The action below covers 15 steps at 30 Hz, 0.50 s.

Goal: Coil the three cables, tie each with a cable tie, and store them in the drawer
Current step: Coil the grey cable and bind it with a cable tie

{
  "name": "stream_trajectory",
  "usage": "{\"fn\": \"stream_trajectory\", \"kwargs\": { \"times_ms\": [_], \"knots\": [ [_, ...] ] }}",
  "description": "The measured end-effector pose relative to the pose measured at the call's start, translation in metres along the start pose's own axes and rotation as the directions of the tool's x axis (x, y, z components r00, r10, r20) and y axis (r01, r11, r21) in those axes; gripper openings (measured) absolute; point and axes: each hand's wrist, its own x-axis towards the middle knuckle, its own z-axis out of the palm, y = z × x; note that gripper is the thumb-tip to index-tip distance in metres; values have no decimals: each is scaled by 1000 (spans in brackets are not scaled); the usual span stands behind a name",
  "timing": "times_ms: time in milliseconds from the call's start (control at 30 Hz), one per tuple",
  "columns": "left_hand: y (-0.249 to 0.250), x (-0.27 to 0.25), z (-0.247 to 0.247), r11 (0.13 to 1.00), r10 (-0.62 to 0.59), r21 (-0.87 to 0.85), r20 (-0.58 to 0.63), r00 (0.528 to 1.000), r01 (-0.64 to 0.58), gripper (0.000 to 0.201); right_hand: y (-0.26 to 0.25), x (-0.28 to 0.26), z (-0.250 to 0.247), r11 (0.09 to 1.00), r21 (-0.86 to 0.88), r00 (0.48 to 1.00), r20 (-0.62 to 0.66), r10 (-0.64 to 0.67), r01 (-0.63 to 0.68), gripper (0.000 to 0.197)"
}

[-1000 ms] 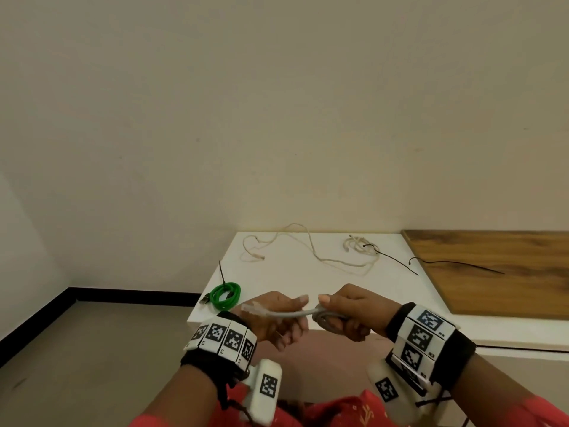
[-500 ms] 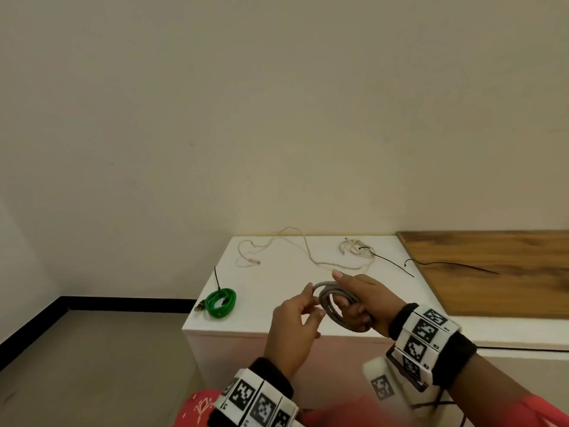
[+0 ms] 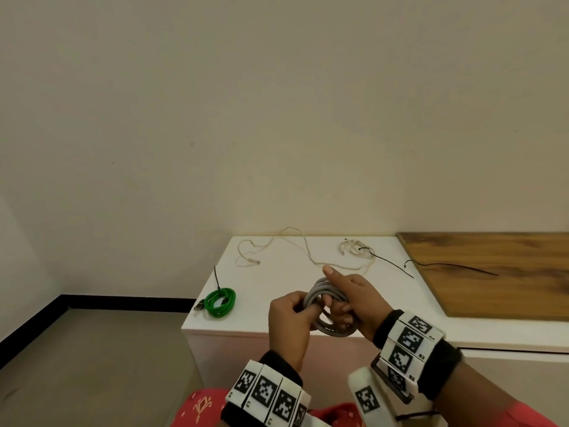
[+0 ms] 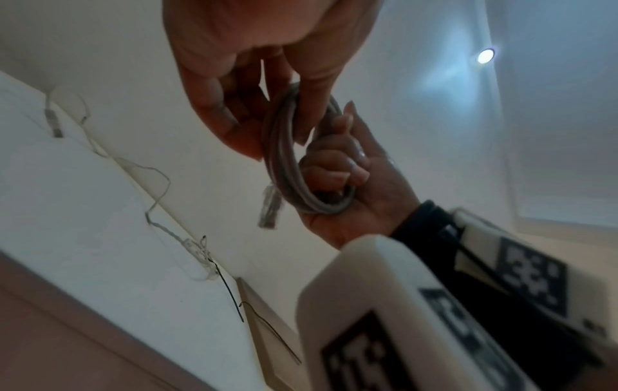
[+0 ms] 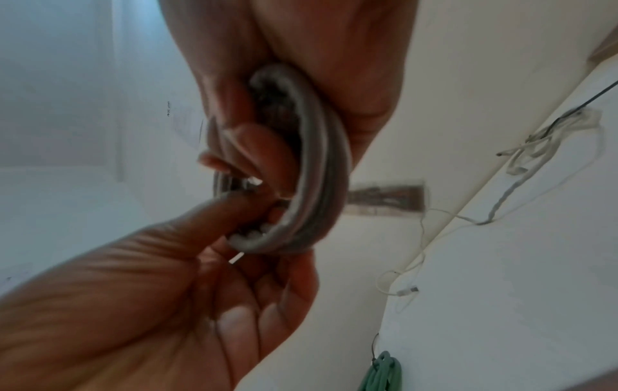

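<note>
Both hands hold a grey cable coil (image 3: 325, 295) in the air above the white cabinet's front edge. My right hand (image 3: 349, 298) grips the coil with fingers curled through it (image 4: 334, 169) and the index finger pointing up. My left hand (image 3: 292, 312) pinches the coil's left side (image 4: 284, 127); its clear plug (image 4: 269, 209) dangles free. A green coiled cable (image 3: 220, 302) with a black tie lies at the cabinet's front left. A loose cream cable (image 3: 304, 251) sprawls along the back. Two black cable ties (image 3: 389, 263) (image 3: 452, 266) lie to the right.
The white cabinet top (image 3: 277, 272) meets a wooden board (image 3: 498, 272) on the right. A pale wall stands behind, and grey floor (image 3: 92, 365) with a black skirting lies to the left. A dark seam (image 3: 508, 351) runs under the top's right front edge.
The grey cable went from a stretched strand between both hands to a gathered coil. My left hand swung round from the left and now pinches the coil's side.
</note>
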Motion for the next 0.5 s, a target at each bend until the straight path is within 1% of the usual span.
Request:
{"fn": "stream_trajectory", "kwargs": {
  "times_ms": [133,200,300,400,500],
  "knots": [
    [-3,-1,-1,990,-78,-110,96,992,88,6,6,4,2,997,-54,974,-216,-69,58,54],
    [-6,-1,-2,974,-123,-173,156,980,149,4,10,5,3,995,-73,954,-286,-90,72,55],
    [-11,-2,0,934,-163,-277,233,959,226,10,17,8,2,990,-104,928,-349,-127,97,56],
    [-12,-5,0,880,-157,-382,324,933,281,19,21,10,0,987,-101,898,-413,-153,121,54],
    [-14,-9,1,879,-111,-390,395,912,276,26,25,12,-5,991,-72,867,-479,-137,117,54]
  ]
}}
